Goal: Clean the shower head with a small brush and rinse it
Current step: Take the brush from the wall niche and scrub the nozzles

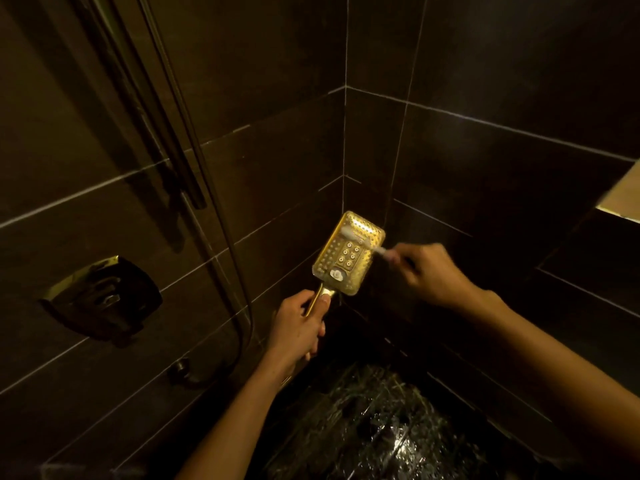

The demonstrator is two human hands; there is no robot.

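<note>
A gold rectangular shower head [349, 258] with rows of nozzle holes faces up toward me in the shower corner. My left hand [299, 323] is closed around its gold handle just below the head. My right hand [433, 271] grips a small white brush [367, 244], whose blurred bristle end lies across the upper part of the spray face. The brush's rear end is hidden inside my fist.
Dark tiled walls meet in a corner behind the head. A hose [221, 216] and a riser bar [152, 109] run down the left wall above a gold mixer valve [104, 296]. The wet floor [381, 431] glistens below. A lit niche [623, 195] shows at the right.
</note>
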